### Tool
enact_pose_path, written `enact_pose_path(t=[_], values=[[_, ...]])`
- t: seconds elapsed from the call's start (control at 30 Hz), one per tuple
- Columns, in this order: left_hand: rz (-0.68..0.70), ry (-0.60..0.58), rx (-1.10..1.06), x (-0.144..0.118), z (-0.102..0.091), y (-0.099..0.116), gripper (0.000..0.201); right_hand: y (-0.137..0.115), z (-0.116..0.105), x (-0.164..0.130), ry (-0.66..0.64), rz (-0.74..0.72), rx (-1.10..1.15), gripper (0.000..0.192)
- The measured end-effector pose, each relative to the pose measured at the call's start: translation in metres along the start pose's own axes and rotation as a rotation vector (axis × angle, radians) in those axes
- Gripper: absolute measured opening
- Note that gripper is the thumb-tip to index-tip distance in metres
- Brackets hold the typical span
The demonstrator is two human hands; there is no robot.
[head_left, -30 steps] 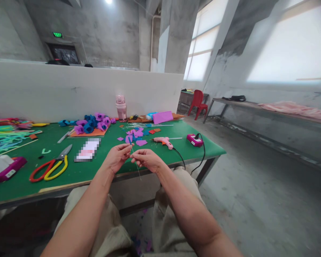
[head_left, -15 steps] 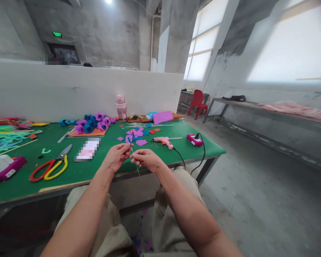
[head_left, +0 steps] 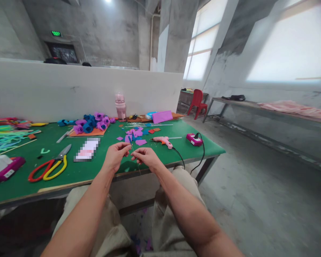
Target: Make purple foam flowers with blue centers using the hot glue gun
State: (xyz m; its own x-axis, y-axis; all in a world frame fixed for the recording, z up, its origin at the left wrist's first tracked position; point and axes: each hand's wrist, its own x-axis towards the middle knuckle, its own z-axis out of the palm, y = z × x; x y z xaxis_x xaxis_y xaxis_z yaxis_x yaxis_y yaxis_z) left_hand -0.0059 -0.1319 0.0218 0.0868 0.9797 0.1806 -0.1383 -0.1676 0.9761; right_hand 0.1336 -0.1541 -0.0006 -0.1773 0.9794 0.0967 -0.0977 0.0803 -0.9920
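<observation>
Between my two hands, near the table's front edge, a thin pale wire [head_left: 139,171] slants down toward my lap. A small dark blue piece [head_left: 130,140] shows at its upper end. My left hand [head_left: 117,155] is closed in a pinch near that upper end. Lower on the wire, my right hand [head_left: 147,157] pinches with thumb and forefinger, fingertips close to the left ones. The exact contact of the fingertips is too small to see fully. Just beyond lie purple paper pieces [head_left: 141,142] mixed with blue ones. A pink glue gun [head_left: 164,141] lies right of them.
Red-and-yellow-handled scissors [head_left: 55,167], a blurred-out phone-like rectangle [head_left: 87,150] and purple and blue paper flowers [head_left: 92,123] lie left on the green table [head_left: 96,173]. A pink bottle [head_left: 120,107] stands by the white partition [head_left: 82,87]. A corded purple power block [head_left: 194,139] sits right.
Both hands stay almost in place, with the left hand's fingers shifting slightly on the wire. The view has moved very little.
</observation>
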Motion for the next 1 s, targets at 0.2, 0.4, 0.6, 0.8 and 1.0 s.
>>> enact_pose_path(t=[0.2, 0.4, 0.6, 0.8, 1.0], values=[[0.040, 0.008, 0.061, 0.0011, -0.0004, -0.0018, 0.029, 0.0005, 0.0022, 0.0007, 0.044, -0.013, -0.057, 0.016], [0.080, 0.010, 0.160, 0.0013, -0.0010, -0.0017, 0.023, 0.0021, 0.0020, 0.0012, 0.052, -0.002, -0.070, 0.016], [0.133, 0.006, 0.303, -0.0006, -0.0003, 0.0000, 0.023, 0.0002, 0.0028, 0.0009, 0.050, -0.018, -0.051, 0.016], [0.105, 0.026, 0.326, 0.0001, -0.0002, -0.0020, 0.023, -0.0027, 0.0014, 0.0002, 0.050, -0.053, -0.015, 0.020], [0.035, -0.039, 0.104, 0.0008, -0.0010, -0.0029, 0.027, -0.0021, 0.0012, 0.0002, 0.023, -0.055, -0.025, 0.019]])
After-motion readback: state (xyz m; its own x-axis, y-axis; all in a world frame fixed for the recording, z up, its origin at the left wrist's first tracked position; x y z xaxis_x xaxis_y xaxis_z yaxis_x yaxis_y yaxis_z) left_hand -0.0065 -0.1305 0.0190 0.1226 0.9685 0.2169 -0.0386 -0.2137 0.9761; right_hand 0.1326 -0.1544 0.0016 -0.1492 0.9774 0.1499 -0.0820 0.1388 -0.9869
